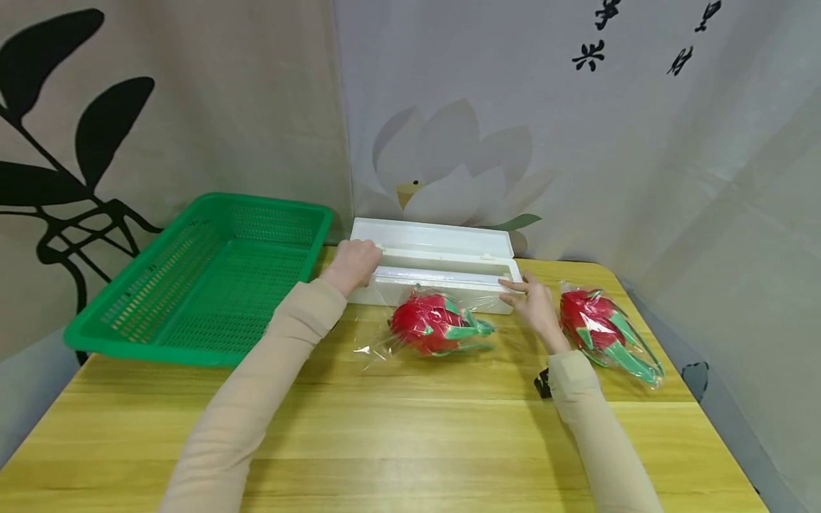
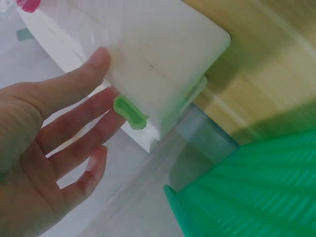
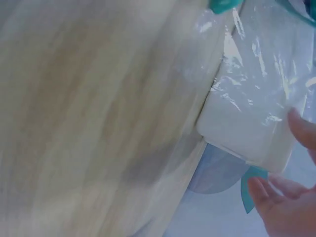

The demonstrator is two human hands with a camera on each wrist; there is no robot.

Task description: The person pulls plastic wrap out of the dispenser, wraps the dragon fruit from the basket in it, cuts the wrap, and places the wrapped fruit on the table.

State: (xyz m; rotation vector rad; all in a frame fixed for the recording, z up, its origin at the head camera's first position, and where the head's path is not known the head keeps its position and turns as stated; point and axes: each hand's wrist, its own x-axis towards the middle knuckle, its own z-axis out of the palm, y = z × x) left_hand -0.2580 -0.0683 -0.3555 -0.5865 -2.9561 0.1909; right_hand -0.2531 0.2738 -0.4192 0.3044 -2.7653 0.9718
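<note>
A white cling film dispenser (image 1: 442, 303) stands at the back of the table, lid (image 1: 432, 234) raised, a roll of film inside. My left hand (image 1: 353, 265) grips its left end; in the left wrist view the thumb lies over the edge and fingers reach behind it, beside a green slider cutter (image 2: 130, 112). My right hand (image 1: 534, 306) is at the right end, fingers extended against the box, thumb along its front. Clear film (image 3: 256, 74) drapes over the front of the box. Just before it lies a red dragon fruit (image 1: 426, 322) with green scales, with film around it.
A film-wrapped dragon fruit (image 1: 599, 324) lies right of my right hand. On the left sits a green plastic basket (image 1: 192, 353), overhanging the table's left edge. Behind the wooden table (image 1: 410, 449) hangs a printed curtain (image 1: 256, 107), close behind the dispenser.
</note>
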